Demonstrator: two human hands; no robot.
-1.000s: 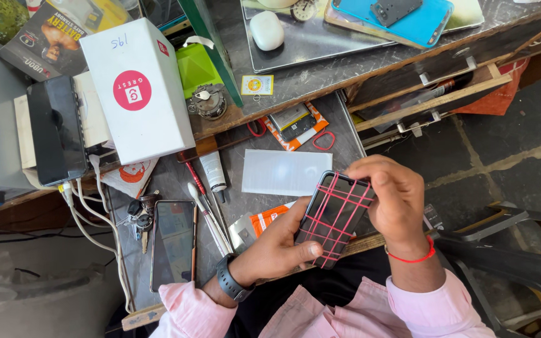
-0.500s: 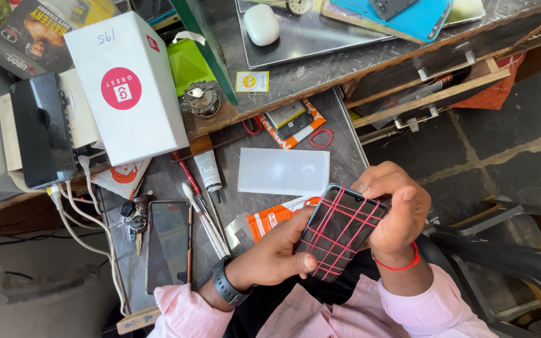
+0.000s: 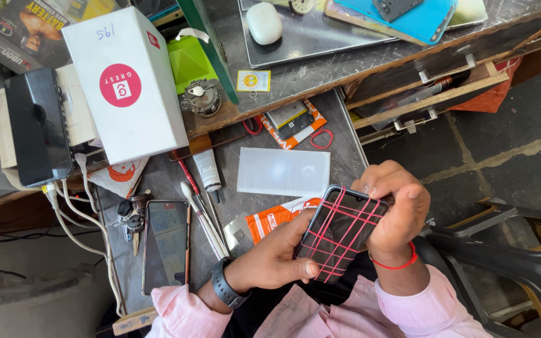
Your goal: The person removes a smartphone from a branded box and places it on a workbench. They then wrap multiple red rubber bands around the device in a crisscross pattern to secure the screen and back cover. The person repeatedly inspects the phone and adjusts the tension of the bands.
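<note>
- Far left: dark printed carton (image 3: 17,28) at the top corner, black slab-shaped device (image 3: 37,125) standing below it, white cables (image 3: 76,216) trailing down the bench edge.
- Tall white box (image 3: 126,81) with a round pink label stands upright near the bench lip; I judge a snagged cable could tip it.
- Spare phone (image 3: 166,244) lies face up on the grey bench, keys (image 3: 129,209) just beside it, brushes (image 3: 205,219) and a small white tube (image 3: 207,172) to its right.
- Green package (image 3: 189,62) behind the box; small yellow square sticker (image 3: 253,81) on the upper shelf.
- White rectangular sheet (image 3: 283,171) flat mid-bench; orange-and-white pouch (image 3: 277,216) partly under the left hand (image 3: 273,260).
- Left hand curled, thumb pinching the lower edge of the banded phone (image 3: 339,233), held over the lap at the bench edge.
- Right hand (image 3: 396,209) fingers pressed together on its top edge.
- Risk, my read: pink rubber bands (image 3: 345,219) are taut; one slipping could snap loose, or the phone drops to the floor.
- Orange packet (image 3: 295,122) and a loose red band (image 3: 321,139) sit above.
</note>
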